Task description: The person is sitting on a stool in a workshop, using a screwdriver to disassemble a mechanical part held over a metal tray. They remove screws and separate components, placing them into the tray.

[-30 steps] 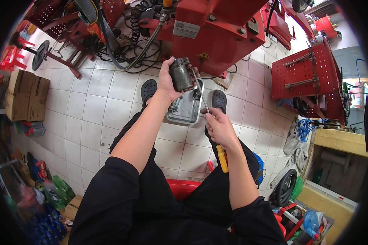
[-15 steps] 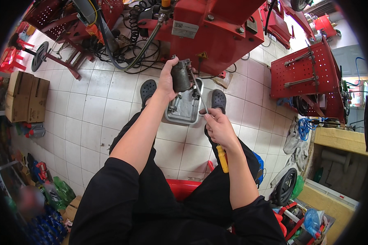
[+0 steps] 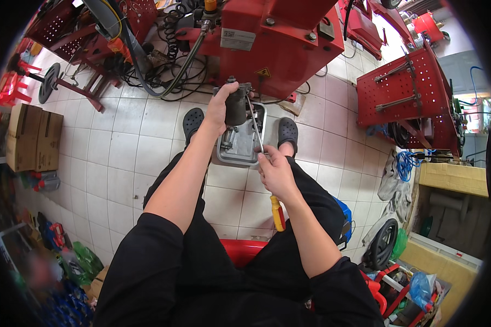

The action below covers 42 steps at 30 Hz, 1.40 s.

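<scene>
My left hand point(image 3: 218, 111) is wrapped round a dark metal cylinder point(image 3: 235, 111) with fittings at its top, held above a grey metal tray point(image 3: 238, 161). Metal parts point(image 3: 228, 137) lie in the tray. My right hand point(image 3: 276, 170) is closed round what looks like a long screwdriver. Its yellow handle point(image 3: 278, 215) with a red stripe sticks out behind the palm, and a thin silver shaft point(image 3: 257, 133) runs from my fingers up to the cylinder's right side. My hand covers where shaft and handle meet. Whether the tip touches the cylinder, I cannot tell.
A red machine point(image 3: 278, 60) with hoses and cables stands just ahead of the tray. To the right is a red perforated tool stand point(image 3: 398, 98). Cardboard boxes point(image 3: 33, 136) are on the left. My feet in dark clogs point(image 3: 287, 134) flank the tray.
My right hand and the screwdriver have shifted left, and the shaft stands steeper. The cylinder has moved slightly left and down in the view, still in my left hand.
</scene>
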{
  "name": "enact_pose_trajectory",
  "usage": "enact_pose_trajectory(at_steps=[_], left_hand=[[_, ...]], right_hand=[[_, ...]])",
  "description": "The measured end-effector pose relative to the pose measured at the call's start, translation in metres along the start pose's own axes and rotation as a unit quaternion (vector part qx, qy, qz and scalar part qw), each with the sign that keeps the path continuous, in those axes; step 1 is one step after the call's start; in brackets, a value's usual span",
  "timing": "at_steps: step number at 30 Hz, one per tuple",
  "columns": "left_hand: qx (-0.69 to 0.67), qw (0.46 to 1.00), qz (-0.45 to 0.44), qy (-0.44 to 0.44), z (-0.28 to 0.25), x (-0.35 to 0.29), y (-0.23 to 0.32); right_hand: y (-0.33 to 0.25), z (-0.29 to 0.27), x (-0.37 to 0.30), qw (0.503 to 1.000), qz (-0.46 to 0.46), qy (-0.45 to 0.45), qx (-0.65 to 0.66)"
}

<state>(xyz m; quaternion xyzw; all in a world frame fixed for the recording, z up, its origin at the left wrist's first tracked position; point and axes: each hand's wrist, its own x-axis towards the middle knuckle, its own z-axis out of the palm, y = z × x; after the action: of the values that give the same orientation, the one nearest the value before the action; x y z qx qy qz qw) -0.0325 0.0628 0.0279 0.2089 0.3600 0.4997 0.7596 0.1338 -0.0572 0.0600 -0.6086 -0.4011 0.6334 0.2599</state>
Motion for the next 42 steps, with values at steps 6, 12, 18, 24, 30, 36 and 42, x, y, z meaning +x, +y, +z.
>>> enact_pose_trajectory(at_steps=[6,12,18,24,30,36,42], left_hand=[[0.017,1.0,0.011,0.0,-0.004,0.003,0.0],[0.013,1.0,-0.008,0.002,-0.001,0.002,-0.002],[-0.084,0.996,-0.019,-0.004,0.002,0.003,-0.001],[-0.219,0.972,-0.061,0.052,-0.002,-0.002,0.011],[-0.26,0.957,-0.045,0.119,-0.006,-0.002,0.015],[-0.228,0.968,-0.025,0.104,-0.013,0.004,0.013],[-0.218,0.967,-0.045,0.12,-0.015,0.007,0.009]], right_hand=[[0.006,0.007,0.004,0.997,-0.009,0.033,-0.07],[0.007,0.007,0.008,0.995,-0.024,0.048,-0.085],[0.012,0.008,0.011,0.993,-0.052,0.062,-0.083],[0.008,0.008,0.009,0.99,-0.076,0.067,-0.099],[0.013,0.01,0.007,0.989,-0.08,0.042,-0.114],[0.006,0.01,0.003,0.993,-0.063,0.019,-0.099],[0.02,0.011,0.008,0.994,-0.1,0.02,-0.027]])
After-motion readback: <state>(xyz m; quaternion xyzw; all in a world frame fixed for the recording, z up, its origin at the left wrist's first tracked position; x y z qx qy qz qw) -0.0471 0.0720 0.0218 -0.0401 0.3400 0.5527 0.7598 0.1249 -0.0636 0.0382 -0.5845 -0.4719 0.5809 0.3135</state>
